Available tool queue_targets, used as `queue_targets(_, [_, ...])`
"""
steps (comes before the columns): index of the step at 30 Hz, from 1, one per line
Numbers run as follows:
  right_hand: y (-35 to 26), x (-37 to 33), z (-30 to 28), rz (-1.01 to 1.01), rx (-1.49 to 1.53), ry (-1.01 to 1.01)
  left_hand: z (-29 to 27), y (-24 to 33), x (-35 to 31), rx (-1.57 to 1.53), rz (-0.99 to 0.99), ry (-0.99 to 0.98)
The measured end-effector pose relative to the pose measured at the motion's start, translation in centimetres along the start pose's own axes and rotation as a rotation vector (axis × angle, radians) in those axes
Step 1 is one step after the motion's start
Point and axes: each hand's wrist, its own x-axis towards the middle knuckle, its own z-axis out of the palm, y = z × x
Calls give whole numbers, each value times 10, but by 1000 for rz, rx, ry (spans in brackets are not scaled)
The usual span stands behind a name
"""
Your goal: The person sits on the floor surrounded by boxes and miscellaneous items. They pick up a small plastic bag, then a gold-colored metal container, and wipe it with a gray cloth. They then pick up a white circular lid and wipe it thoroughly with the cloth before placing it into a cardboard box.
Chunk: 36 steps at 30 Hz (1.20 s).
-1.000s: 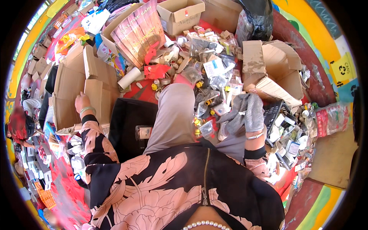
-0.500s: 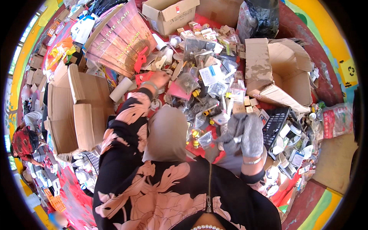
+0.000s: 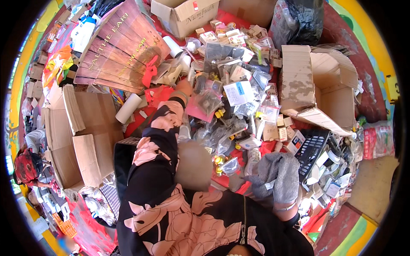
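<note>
Red floor covering [image 3: 87, 226] strewn with mixed packaging [image 3: 224, 138]. Left of white blue-marked packet [image 3: 237, 94]: bare left hand [image 3: 183, 87] among packaging, fingers hidden, grip cannot be told. Below-right of packet: right hand [image 3: 282, 185] covered by grey glove [image 3: 282, 166], grip unclear; black crate [image 3: 312, 154] farther right.

Standing here, I see a black top [image 3: 149, 187] splashed with big pale-pink flowers, its brassy zip [image 3: 244, 213] at five o'clock, white beads [image 3: 234, 255] nearer six. Taupe trousers [image 3: 194, 164] at six; toward four, a grey glove [image 3: 287, 170] covers the right hand [image 3: 277, 181], with a silvery bangle [image 3: 285, 208].
</note>
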Motion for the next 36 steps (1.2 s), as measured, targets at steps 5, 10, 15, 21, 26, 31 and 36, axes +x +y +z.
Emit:
queue_targets(5, [6, -6, 10, -222, -37, 197, -63, -54, -25, -817, 91, 18])
queue_targets(10, [0, -11, 4, -318, -32, 265, -146, -35, -119, -1375, 120, -93])
queue_targets(15, [23, -12, 16, -396, 73, 377, -215, 7, -210, -1549, 318, -226])
queue_targets(21, [20, -21, 14, -558, -280, 641, -244, 59, -295, -1602, 475, -323])
queue_targets(26, [15, -30, 19, -581, 903, 578, -242, 114, -373, -1825, 512, -464])
queue_targets(31, [29, -58, 1, -478, -585, 883, -220, 104, -387, -2002, 503, -520])
queue_targets(36, [-4, -97, -21, -348, -669, 784, -184, 102, -382, -2189, -122, -614])
